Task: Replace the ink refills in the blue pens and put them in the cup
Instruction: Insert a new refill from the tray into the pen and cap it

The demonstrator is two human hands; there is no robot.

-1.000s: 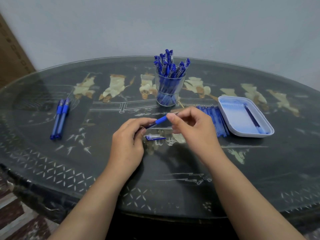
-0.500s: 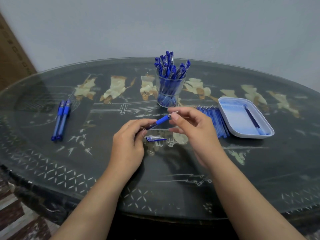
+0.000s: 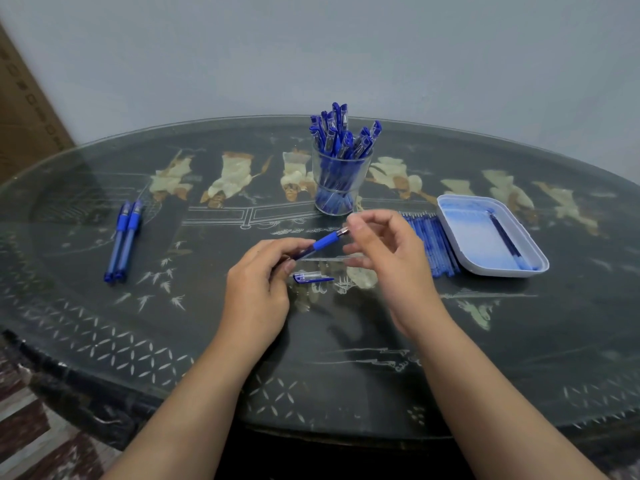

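The left grip curls round the rear of a blue pen, hiding that end, over the middle of the counter. The right grip is blurred at the pen's metal tip, and I cannot tell whether it pinches it. It covers part of the refills beside the tray. The cup stands toward the far edge.
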